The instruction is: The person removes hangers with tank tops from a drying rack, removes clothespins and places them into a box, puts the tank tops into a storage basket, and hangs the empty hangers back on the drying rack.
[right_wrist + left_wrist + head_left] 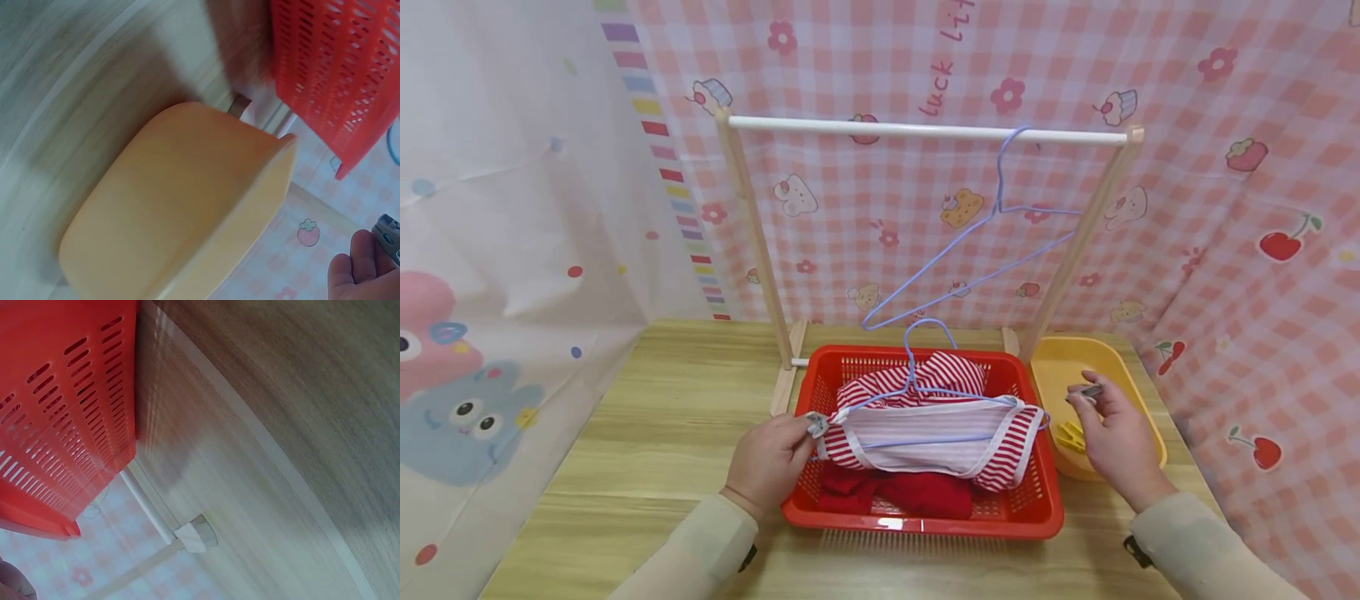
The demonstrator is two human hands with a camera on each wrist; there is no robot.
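In the head view my left hand (769, 463) pinches a grey clip (817, 425) at the left shoulder of a red-and-white striped garment (925, 437). The garment lies around a blue hanger (913, 367) on top of the red basket (925, 524). My right hand (1116, 442) holds another grey clip (1086, 391) between thumb and fingers, above the yellow bin (1159, 433). The right wrist view shows that clip (389, 236) by the fingers of the right hand (365, 275). Only a bit of the left hand (14, 582) enters the left wrist view.
Behind the basket stands a rack with a white bar (925, 129) and wooden posts. A second blue hanger (940, 254) hangs from the bar's right part. Yellow clips (1071, 436) lie in the bin, and red cloth (925, 495) lies in the basket. Wooden table (677, 400) extends left.
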